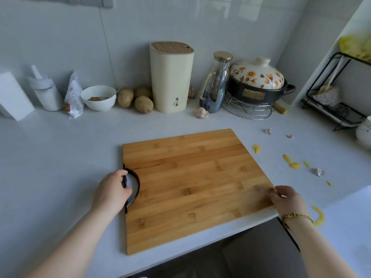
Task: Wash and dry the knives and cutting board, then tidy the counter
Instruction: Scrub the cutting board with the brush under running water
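A pale grey counter (60,157) carries a rectangular bamboo cutting board (190,187) at centre frame. The left hand (112,190) grips its black arched handle (137,183). The right hand (287,199) meets the right edge, its grip too blurred to tell. The board looks stiff and likely heavy, best lifted by handle and opposite edge.

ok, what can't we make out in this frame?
Head view:
- Knives: none seen; block hides any inside.
- Left hand: fingertips hidden round the board handle.
- Right hand: grip on board unclear, fingers motion-blurred.
- Rack: cut by right frame edge.
- Bowl contents: too small.
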